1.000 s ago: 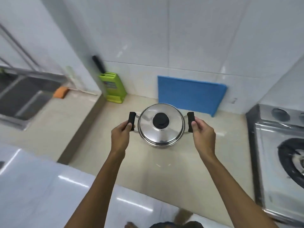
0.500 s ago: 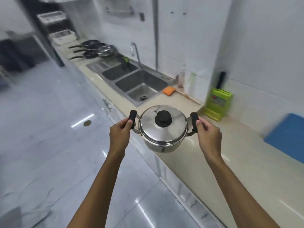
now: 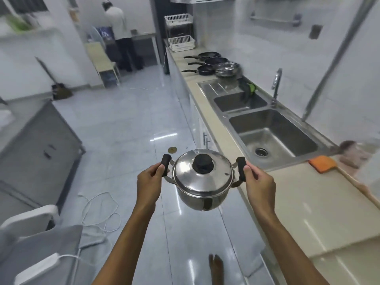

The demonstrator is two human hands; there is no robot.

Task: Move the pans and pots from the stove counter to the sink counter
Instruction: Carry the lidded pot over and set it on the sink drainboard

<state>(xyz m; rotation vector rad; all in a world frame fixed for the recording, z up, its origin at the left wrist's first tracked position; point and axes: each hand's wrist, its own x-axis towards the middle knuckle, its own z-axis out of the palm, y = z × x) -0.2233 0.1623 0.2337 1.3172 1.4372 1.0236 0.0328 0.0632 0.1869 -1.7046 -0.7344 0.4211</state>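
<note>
Both hands, left [image 3: 148, 184] and right [image 3: 259, 184], clench the lidded pot [image 3: 202, 182] above floor; pans [image 3: 209, 63] beyond the sink [image 3: 267, 130].

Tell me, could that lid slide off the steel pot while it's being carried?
Possibly: the lid appears to only rest on the pot, with neither hand on it. The pot looks slightly tilted, so keeping it level probably helps.

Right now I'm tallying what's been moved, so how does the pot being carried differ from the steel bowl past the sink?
The pot is held in the air over the floor, left hand and right hand on its black side handles; the steel bowl rests on the counter beside the black pans. The pot wears a lid with a black knob; the bowl is open and shows no handles. Both are shiny steel.
</note>
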